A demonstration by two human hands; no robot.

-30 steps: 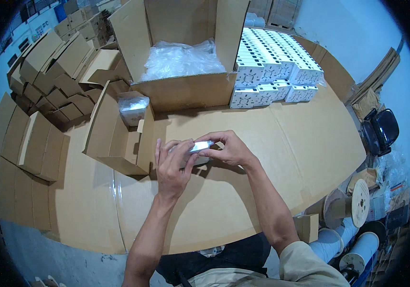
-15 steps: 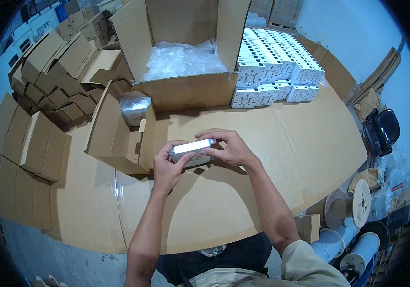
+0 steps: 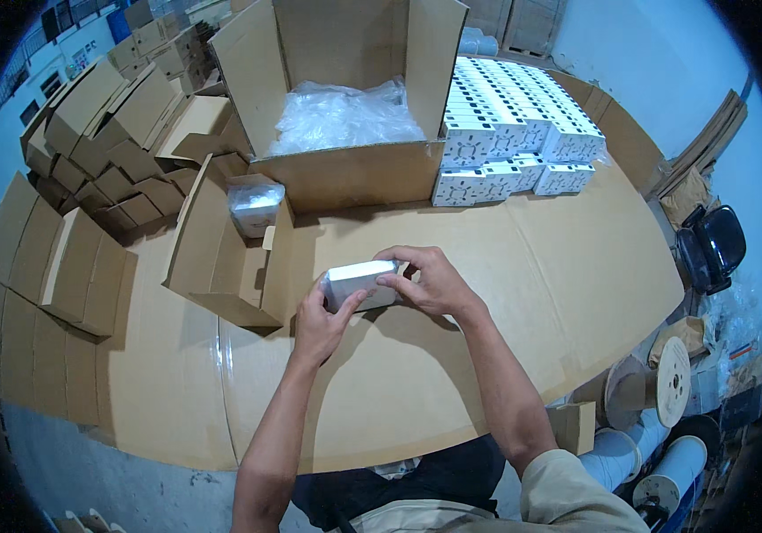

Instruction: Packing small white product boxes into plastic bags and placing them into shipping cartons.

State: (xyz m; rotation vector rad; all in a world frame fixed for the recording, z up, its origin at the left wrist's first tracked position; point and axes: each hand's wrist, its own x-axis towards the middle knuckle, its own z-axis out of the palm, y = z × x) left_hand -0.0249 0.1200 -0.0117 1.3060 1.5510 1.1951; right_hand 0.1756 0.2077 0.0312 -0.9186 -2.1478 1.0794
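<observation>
Between my two hands, above the cardboard-covered table [image 3: 399, 382], is a small white box in clear plastic wrap [image 3: 361, 277]. My left hand [image 3: 323, 322] grips its left end, thumb along the near side. At its right end my right hand [image 3: 425, 280] holds on with thumb and fingers. The underside of the box is hidden. Left of my hands stands an open small carton [image 3: 232, 298]; one plastic-wrapped box [image 3: 257, 206] sits at its far end, and the nearer part of the carton shows its bare inside.
A large open carton [image 3: 363, 173] full of clear plastic bags [image 3: 345, 115] stands at the back. Right of it, white boxes [image 3: 523, 124] are stacked in rows. Closed brown cartons [image 3: 52, 302] line the left edge, with more behind. Cable reels [image 3: 670, 377] and a black chair [image 3: 710, 249] are at the right.
The wrapped box has tilted in my hands, so more of its broad white face shows. Both hands keep hold and have shifted slightly.
</observation>
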